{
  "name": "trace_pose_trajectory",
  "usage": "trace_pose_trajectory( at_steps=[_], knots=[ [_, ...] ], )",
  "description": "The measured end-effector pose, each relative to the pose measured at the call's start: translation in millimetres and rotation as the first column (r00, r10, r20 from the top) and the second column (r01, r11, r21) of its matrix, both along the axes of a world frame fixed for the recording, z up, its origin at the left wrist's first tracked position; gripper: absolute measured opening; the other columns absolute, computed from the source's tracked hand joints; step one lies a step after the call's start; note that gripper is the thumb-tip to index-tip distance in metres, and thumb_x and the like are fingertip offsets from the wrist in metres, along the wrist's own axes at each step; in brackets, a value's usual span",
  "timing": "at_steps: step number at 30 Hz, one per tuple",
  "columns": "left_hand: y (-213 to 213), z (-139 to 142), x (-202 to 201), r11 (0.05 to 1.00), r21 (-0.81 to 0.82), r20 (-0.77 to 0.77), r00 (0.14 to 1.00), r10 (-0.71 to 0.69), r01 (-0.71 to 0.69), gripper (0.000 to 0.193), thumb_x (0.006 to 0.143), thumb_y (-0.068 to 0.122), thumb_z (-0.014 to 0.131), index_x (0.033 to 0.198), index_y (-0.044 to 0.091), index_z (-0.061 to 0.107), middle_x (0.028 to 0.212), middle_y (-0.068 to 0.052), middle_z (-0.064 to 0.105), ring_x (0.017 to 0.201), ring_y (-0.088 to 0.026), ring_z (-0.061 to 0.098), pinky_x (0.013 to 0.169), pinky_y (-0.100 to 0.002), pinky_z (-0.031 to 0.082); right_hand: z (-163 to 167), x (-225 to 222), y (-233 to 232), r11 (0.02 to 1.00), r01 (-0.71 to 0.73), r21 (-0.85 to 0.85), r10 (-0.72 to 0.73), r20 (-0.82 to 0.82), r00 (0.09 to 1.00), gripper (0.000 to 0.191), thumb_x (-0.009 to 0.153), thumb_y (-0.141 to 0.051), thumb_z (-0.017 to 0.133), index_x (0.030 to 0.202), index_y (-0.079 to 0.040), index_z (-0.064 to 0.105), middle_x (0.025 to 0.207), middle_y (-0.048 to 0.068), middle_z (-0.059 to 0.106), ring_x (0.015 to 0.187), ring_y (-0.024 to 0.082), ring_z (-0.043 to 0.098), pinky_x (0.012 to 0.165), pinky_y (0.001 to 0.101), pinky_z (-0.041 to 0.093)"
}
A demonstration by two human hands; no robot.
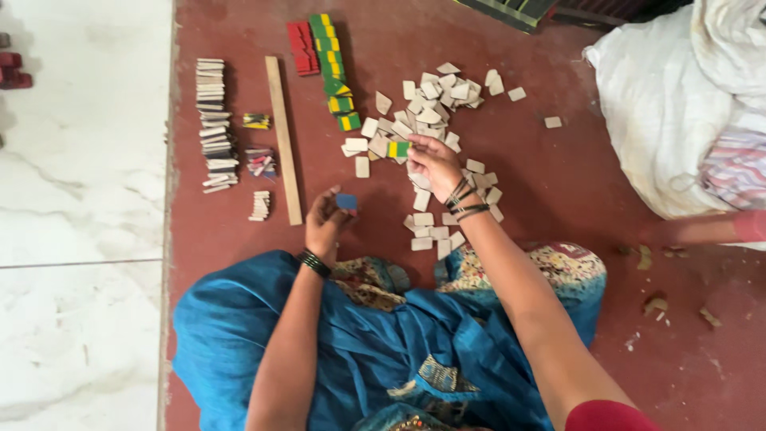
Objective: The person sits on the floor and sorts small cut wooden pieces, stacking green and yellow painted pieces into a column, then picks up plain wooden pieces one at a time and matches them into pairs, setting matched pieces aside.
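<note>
My left hand (325,222) hovers over the red floor and holds a small stack of tiles with a blue one (346,201) on top. Farther out, my right hand (435,162) pinches a green-and-yellow tile (397,149) at the edge of a scattered heap of pale unpainted tiles (431,104). More pale tiles (431,233) lie under and beside my right wrist. Both wrists wear dark bangles.
A row of green-yellow tiles (333,72) and red tiles (302,48) lies at the back. A wooden stick (283,140) runs lengthwise, with stacked tile rows (214,124) to its left. White sacks (678,104) sit at right, with another person's arm (710,230) beside them. White marble floor (80,199) lies at left.
</note>
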State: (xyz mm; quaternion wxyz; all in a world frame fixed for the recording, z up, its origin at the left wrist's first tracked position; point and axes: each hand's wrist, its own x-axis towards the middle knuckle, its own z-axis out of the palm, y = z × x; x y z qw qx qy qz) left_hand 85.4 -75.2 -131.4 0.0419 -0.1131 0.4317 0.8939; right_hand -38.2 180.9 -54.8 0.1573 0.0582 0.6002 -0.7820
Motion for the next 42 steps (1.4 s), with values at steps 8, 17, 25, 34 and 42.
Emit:
trace_pose_trajectory(
  at_steps=[8, 17, 25, 34, 42],
  knots=[
    [-1.1, 16.1, -20.4, 0.998, -0.065, 0.042, 0.999, -0.023, 0.026, 0.05, 0.094, -0.009, 0.048, 0.142, 0.002, 0.05, 0.116, -0.009, 0.067, 0.102, -0.019, 0.07, 0.088, -0.033, 0.059, -1.7, -95.4, -86.8, 0.995, 0.049, 0.081, -0.046, -0.038, 0.998, 0.026, 0.089, -0.002, 0.077, 0.114, -0.001, 0.07, 0.087, 0.001, 0.071, 0.073, 0.008, 0.065, 0.064, 0.0219, 0.054],
    [2.7, 15.1, -28.6, 0.992, -0.125, 0.032, 0.999, -0.002, 0.006, 0.051, 0.095, -0.009, 0.047, 0.144, 0.003, 0.05, 0.113, -0.008, 0.067, 0.098, -0.016, 0.068, 0.084, -0.029, 0.056, -8.1, -143.8, -135.1, 0.979, 0.063, 0.193, -0.071, 0.037, 0.997, 0.028, 0.087, -0.003, 0.077, 0.114, -0.001, 0.069, 0.085, 0.001, 0.07, 0.071, 0.008, 0.065, 0.062, 0.0233, 0.056],
    [1.1, 16.3, -27.6, 0.991, -0.131, 0.014, 1.0, -0.009, 0.011, 0.049, 0.095, -0.009, 0.047, 0.142, 0.002, 0.05, 0.111, -0.009, 0.068, 0.096, -0.018, 0.069, 0.084, -0.031, 0.057, -13.7, -141.7, -124.3, 0.978, 0.017, 0.209, -0.014, -0.017, 1.0, 0.034, 0.09, 0.003, 0.068, 0.123, -0.003, 0.065, 0.097, 0.003, 0.07, 0.081, 0.009, 0.068, 0.071, 0.0239, 0.058],
    [5.2, -3.2, -23.7, 0.991, -0.118, 0.037, 0.998, -0.055, 0.059, 0.046, 0.097, -0.006, 0.054, 0.142, 0.002, 0.052, 0.11, -0.008, 0.066, 0.101, -0.018, 0.07, 0.085, -0.033, 0.06, 1.0, -91.5, -0.2, 0.523, 0.117, 0.844, 0.469, -0.399, 0.788, 0.014, 0.093, -0.006, 0.071, 0.105, -0.009, 0.076, 0.105, 0.003, 0.077, 0.097, 0.016, 0.075, 0.086, 0.0314, 0.06],
    [7.1, -22.1, -24.4, 0.983, -0.177, 0.12, 0.992, -0.027, 0.048, 0.044, 0.096, 0.0, 0.061, 0.14, 0.003, 0.052, 0.113, -0.007, 0.07, 0.095, -0.016, 0.072, 0.079, -0.03, 0.06, -36.3, -40.4, -28.9, 0.159, 0.273, 0.949, 0.72, -0.3, 0.626, 0.056, 0.083, -0.029, 0.08, 0.136, -0.019, 0.065, 0.147, 0.011, 0.054, 0.135, 0.035, 0.046, 0.103, 0.0545, 0.043]
  ],
)
